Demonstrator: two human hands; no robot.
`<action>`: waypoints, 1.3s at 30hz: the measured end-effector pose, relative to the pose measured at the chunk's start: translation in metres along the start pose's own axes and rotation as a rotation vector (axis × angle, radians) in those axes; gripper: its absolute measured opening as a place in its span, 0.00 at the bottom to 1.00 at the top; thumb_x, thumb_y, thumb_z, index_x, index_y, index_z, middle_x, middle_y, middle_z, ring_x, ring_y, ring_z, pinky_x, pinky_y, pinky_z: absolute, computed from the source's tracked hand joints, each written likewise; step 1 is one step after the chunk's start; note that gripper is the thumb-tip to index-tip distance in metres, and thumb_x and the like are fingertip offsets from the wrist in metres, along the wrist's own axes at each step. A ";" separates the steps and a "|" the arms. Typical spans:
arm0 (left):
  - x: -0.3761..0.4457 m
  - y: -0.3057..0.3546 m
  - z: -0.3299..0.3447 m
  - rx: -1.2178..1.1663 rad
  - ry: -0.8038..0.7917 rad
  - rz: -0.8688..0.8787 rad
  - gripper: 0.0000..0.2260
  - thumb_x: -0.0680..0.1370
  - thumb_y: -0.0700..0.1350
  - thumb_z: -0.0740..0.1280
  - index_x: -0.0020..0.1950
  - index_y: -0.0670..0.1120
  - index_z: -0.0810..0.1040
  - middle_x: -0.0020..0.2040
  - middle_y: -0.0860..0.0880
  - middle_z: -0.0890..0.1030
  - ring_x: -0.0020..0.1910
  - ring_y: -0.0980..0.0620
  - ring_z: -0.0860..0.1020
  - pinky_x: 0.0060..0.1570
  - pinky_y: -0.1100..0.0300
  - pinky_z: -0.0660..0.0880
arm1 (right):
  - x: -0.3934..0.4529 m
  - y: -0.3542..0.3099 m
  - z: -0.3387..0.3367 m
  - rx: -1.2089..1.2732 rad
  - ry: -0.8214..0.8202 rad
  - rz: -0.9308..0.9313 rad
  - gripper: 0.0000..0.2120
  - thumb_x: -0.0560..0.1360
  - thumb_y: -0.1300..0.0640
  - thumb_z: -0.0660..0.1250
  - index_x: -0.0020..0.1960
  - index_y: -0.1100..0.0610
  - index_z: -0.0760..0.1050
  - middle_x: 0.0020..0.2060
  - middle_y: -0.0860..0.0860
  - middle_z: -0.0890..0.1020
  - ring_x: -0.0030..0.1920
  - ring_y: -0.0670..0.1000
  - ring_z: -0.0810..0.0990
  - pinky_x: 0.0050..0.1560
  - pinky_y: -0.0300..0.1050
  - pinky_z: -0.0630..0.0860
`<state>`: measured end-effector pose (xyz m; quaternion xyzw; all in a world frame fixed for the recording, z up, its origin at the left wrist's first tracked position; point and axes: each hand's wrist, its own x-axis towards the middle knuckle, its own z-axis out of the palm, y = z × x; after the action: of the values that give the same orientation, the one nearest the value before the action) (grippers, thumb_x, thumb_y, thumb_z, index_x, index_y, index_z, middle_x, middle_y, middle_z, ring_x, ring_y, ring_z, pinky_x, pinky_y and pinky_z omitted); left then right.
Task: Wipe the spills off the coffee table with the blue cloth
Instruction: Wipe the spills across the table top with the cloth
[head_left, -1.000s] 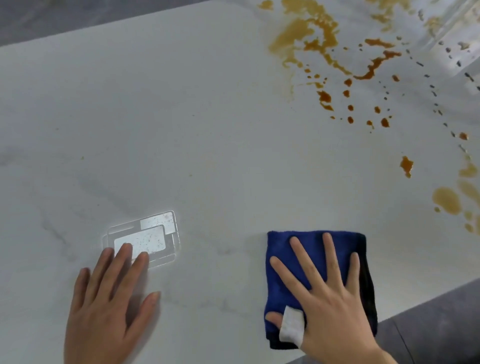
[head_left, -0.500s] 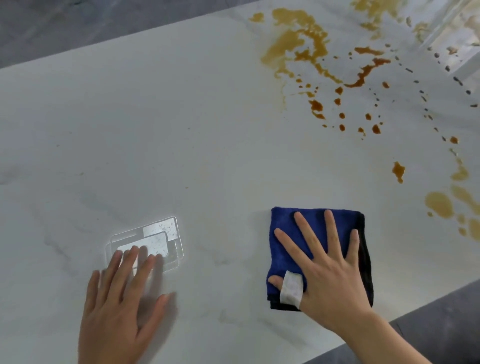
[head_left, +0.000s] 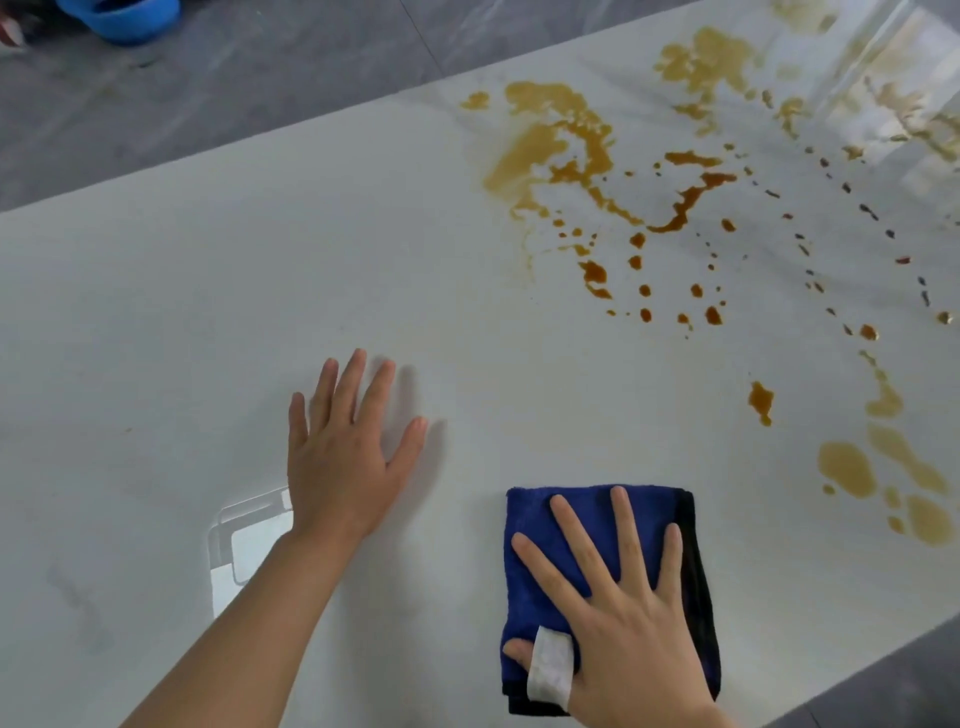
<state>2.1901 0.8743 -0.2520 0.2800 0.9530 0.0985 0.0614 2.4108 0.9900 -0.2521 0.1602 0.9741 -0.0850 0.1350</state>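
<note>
A folded blue cloth (head_left: 540, 525) with a dark edge lies on the white coffee table (head_left: 208, 322) near its front edge. My right hand (head_left: 618, 613) presses flat on it with fingers spread; a white bandage wraps the thumb. My left hand (head_left: 348, 447) lies flat on the bare tabletop to the cloth's left, fingers straight. Brown spills (head_left: 566, 156) spread over the far right of the table, with scattered drops (head_left: 644, 291) and paler puddles (head_left: 847, 467) to the right of the cloth.
A bright window reflection (head_left: 249, 551) shows on the tabletop beside my left forearm. A blue bowl (head_left: 124, 18) sits on the grey floor beyond the table's far edge. The near right table edge (head_left: 857, 670) runs diagonally just past the cloth.
My left hand has slid forward and to the right across the tabletop, past the reflection. My right hand stays flat on the cloth. The view has pulled back and shows more of the table.
</note>
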 end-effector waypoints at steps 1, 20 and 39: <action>0.009 0.001 0.002 0.004 -0.002 -0.002 0.33 0.73 0.66 0.44 0.75 0.53 0.58 0.77 0.50 0.56 0.77 0.48 0.51 0.73 0.47 0.46 | 0.002 0.000 0.001 -0.003 -0.005 0.000 0.34 0.71 0.27 0.45 0.70 0.42 0.62 0.72 0.52 0.65 0.70 0.68 0.58 0.61 0.73 0.55; 0.078 0.003 0.014 0.034 -0.002 -0.017 0.32 0.74 0.65 0.46 0.74 0.51 0.62 0.76 0.48 0.61 0.76 0.45 0.55 0.70 0.41 0.52 | 0.029 0.006 0.000 -0.158 0.137 -0.043 0.34 0.73 0.30 0.49 0.75 0.42 0.50 0.77 0.52 0.48 0.74 0.65 0.47 0.57 0.74 0.61; 0.078 0.009 0.010 0.081 -0.065 -0.070 0.31 0.75 0.65 0.48 0.74 0.52 0.63 0.75 0.50 0.61 0.76 0.49 0.55 0.72 0.44 0.52 | 0.244 0.066 -0.070 -0.026 0.129 0.001 0.35 0.69 0.25 0.37 0.73 0.36 0.45 0.77 0.46 0.48 0.75 0.62 0.39 0.66 0.73 0.41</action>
<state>2.1313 0.9255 -0.2644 0.2519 0.9628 0.0486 0.0845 2.1940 1.1362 -0.2642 0.1639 0.9818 -0.0615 0.0740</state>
